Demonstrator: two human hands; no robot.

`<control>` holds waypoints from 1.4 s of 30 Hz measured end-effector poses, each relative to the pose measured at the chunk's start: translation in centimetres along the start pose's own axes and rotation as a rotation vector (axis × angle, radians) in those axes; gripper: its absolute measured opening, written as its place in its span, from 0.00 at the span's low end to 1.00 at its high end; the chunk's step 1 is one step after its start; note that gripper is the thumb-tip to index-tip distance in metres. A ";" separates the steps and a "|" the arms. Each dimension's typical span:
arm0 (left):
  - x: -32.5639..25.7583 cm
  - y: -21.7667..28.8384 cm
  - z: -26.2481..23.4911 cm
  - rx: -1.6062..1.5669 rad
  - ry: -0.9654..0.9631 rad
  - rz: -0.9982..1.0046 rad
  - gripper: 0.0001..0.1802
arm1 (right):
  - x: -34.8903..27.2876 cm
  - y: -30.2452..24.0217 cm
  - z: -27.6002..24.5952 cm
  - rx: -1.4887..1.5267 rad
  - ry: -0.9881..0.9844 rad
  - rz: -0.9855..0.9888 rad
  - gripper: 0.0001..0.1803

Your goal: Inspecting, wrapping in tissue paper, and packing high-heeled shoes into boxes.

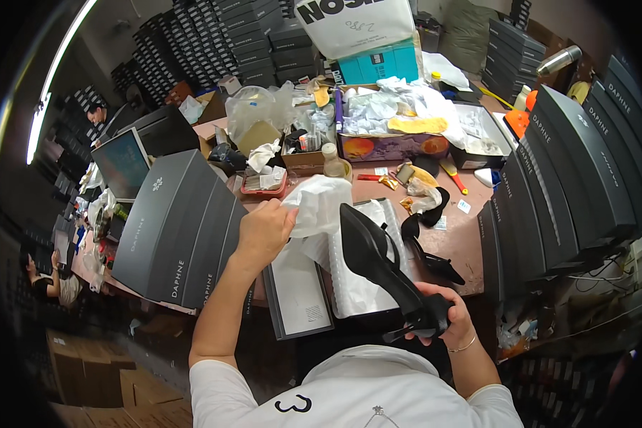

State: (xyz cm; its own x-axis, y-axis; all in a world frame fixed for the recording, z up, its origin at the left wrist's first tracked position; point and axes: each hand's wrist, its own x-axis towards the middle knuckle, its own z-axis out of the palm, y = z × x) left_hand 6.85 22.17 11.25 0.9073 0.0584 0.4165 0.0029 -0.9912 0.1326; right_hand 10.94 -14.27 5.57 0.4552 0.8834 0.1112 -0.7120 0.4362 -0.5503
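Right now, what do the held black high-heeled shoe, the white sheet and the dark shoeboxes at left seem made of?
Held high-heeled shoe: perhaps suede or leather; it looks mostly matte. White sheet: probably thin tissue paper or plastic film, translucent and creased. Dark shoeboxes: likely cardboard, matte, with flat panels and crisp edges.

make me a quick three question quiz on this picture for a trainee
1. Which hand holds the black heeled shoe?
2. True or false: the left hand grips thin white wrapping.
3. Where does another black shoe lie?
a) inside the white-lined box
b) on the table
c) on a stack of grey boxes

Key
1. The right hand
2. True
3. b
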 end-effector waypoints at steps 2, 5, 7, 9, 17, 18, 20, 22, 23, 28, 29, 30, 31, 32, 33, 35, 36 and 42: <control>-1.1 1.0 -0.4 -0.065 0.024 0.028 0.05 | 1.7 0.1 1.4 -0.007 -0.001 0.088 0.46; -3.6 3.9 -0.7 -0.141 0.129 0.029 0.11 | 4.7 1.2 1.7 0.065 -0.096 0.243 0.38; -5.8 4.8 -1.6 -0.150 0.100 0.016 0.13 | 6.3 2.8 2.6 -0.018 -0.005 0.247 0.33; -6.8 4.6 -2.1 -0.136 0.058 -0.043 0.16 | 7.5 4.3 1.8 -0.228 0.199 0.161 0.27; -8.0 6.0 -1.2 -0.377 -0.048 0.105 0.21 | 4.8 5.2 0.2 0.070 0.019 0.272 0.32; -8.4 7.1 -1.9 -0.393 -0.048 0.124 0.20 | 4.9 5.7 0.7 0.099 0.098 0.215 0.32; -8.9 8.9 -2.9 -0.421 -0.018 0.210 0.21 | 6.3 6.9 1.8 0.146 0.243 0.115 0.26; -9.4 10.9 -2.9 -0.462 -0.051 0.318 0.21 | 7.8 9.5 0.6 -0.085 0.271 -0.028 0.24; -9.3 11.7 -1.6 -0.528 -0.050 0.391 0.20 | 8.2 10.3 -0.5 -0.384 0.240 -0.053 0.25; -12.2 13.8 2.3 -0.823 -0.119 0.358 0.26 | 9.7 7.9 0.0 -1.401 0.087 -0.348 0.26; -12.5 14.4 2.4 -0.885 -0.152 0.374 0.26 | 10.0 7.7 1.2 -1.548 0.095 -0.344 0.26; -12.6 15.2 2.4 -0.946 -0.182 0.387 0.26 | 10.4 7.9 3.3 -1.637 0.170 -0.270 0.26; -11.8 16.3 2.5 -1.040 -0.235 0.449 0.27 | 10.0 7.5 4.7 -1.740 0.311 -0.196 0.26; -10.5 16.5 3.2 -0.900 -0.105 0.549 0.25 | 10.0 8.8 2.7 -1.491 0.352 -0.134 0.28; -10.7 16.1 2.9 -0.943 -0.128 0.509 0.25 | 10.3 11.6 -1.8 -1.241 0.385 -0.077 0.29; -11.6 13.8 2.0 -1.016 -0.156 0.401 0.26 | 10.6 11.7 -2.7 -1.247 0.306 -0.161 0.30; -12.8 12.5 1.7 -0.972 0.204 0.196 0.28 | 10.9 10.9 -1.9 -1.320 0.220 -0.215 0.31; -12.5 9.3 5.9 -2.154 0.224 -1.311 0.34 | 11.0 12.1 0.6 -1.328 0.268 -0.092 0.34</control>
State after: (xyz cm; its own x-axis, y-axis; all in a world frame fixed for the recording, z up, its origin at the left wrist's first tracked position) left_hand -1.96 11.49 2.00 0.7664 0.3695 -0.5254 -0.0974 0.8754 0.4735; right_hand 6.95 0.81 0.63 0.6706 0.7334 0.1114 0.3052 -0.1360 -0.9425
